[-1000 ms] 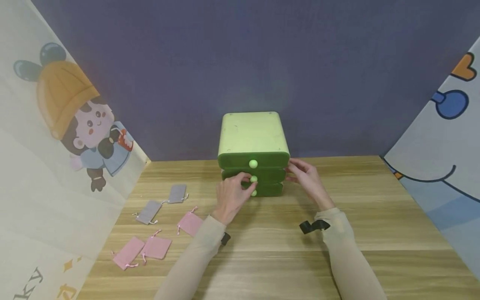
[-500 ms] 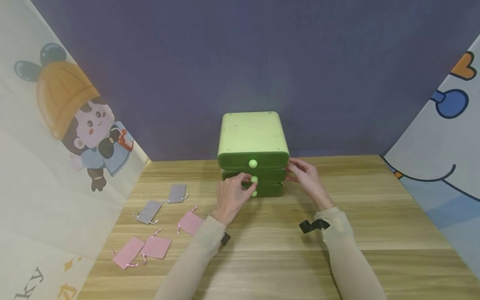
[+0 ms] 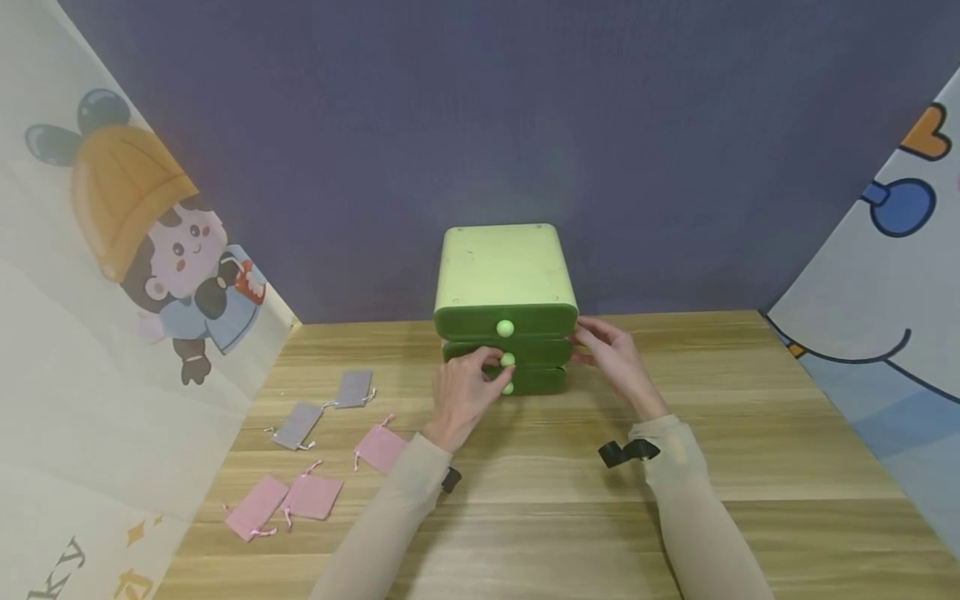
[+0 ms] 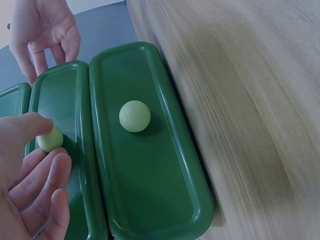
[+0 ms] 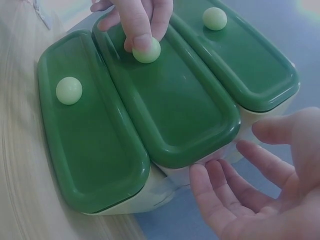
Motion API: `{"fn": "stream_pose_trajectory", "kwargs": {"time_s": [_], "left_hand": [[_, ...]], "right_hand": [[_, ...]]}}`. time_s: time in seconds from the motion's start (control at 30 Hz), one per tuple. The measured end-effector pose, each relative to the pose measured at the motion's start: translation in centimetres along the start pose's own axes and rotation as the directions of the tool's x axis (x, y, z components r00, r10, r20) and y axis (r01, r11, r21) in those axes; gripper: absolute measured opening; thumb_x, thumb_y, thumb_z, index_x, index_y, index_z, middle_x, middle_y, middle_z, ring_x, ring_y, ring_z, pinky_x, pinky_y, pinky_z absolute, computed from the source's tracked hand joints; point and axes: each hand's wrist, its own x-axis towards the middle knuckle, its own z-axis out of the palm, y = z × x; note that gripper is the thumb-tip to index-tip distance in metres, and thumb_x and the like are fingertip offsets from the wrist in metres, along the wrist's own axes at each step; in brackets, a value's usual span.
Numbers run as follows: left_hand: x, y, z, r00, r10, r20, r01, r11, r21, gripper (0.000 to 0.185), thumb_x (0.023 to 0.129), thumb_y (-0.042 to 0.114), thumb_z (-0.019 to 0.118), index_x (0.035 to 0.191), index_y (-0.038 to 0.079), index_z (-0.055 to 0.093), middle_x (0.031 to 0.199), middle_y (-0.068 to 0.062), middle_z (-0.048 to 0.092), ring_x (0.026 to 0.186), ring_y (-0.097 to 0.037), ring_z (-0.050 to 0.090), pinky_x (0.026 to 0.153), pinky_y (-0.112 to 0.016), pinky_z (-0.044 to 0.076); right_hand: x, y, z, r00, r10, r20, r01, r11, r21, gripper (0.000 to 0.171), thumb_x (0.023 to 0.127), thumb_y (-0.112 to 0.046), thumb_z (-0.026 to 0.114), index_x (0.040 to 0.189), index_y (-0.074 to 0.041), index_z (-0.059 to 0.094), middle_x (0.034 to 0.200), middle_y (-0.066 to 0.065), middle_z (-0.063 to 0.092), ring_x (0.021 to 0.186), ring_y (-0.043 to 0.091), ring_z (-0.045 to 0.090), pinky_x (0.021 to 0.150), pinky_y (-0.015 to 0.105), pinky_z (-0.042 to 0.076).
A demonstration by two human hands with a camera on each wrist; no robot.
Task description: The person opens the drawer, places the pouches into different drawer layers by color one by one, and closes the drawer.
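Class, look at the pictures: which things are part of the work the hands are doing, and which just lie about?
In use: left hand pinching middle knob; right hand beside the drawer box.
Lying about: pink pouches; grey pouches; table.

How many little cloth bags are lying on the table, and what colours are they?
Pink drawstring cloth pouches: 3
Grey drawstring cloth pouches: 2
Total: 5
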Motion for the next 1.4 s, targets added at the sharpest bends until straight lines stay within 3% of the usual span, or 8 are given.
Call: {"fn": "stream_pose_trajectory", "kwargs": {"time_s": [0.43, 1.03, 1.4], "left_hand": [[-0.11, 0.23, -0.3, 1.0, -0.012, -0.002, 0.012, 1.0, -0.01, 0.022, 0.09, 0.032, 0.085, 0.103, 0.014, 0.081, 0.093, 0.001, 0.084, 0.06, -0.007, 0.074, 0.049, -0.016, 0.039], [-0.51, 0.35, -0.51, 1.0, 0.005, -0.006, -0.005, 1.0, -0.01, 0.023, 0.09, 0.033, 0.085, 0.103, 0.015, 0.081, 0.092, 0.002, 0.084, 0.059, -0.006, 0.072, 0.05, -0.015, 0.039], [-0.76, 0.44, -0.53, 1.0, 0.006, -0.002, -0.006, 1.0, 0.004, 0.022, 0.09, 0.034, 0.085, 0.103, 0.016, 0.081, 0.091, 0.003, 0.084, 0.057, -0.004, 0.071, 0.048, -0.015, 0.034]], "right_hand": [[0.04, 0.05, -0.08, 1.0, 0.011, -0.002, -0.011, 1.0, -0.026, 0.048, 0.111, -0.02, 0.056, 0.152, 0.004, 0.051, 0.119, -0.002, 0.066, 0.106, 0.0, 0.064, 0.105, 0.04, 0.059], [0.0, 0.05, -0.08, 1.0, 0.023, 0.0, -0.023, 1.0, -0.015, 0.048, 0.111, -0.022, 0.057, 0.152, 0.002, 0.052, 0.118, -0.006, 0.066, 0.107, 0.002, 0.064, 0.097, 0.029, 0.061], [-0.04, 0.06, -0.1, 1.0, 0.023, -0.003, -0.023, 1.0, -0.021, 0.047, 0.111, -0.022, 0.056, 0.153, 0.001, 0.053, 0.117, -0.006, 0.067, 0.108, 0.002, 0.063, 0.099, 0.031, 0.061]]}}
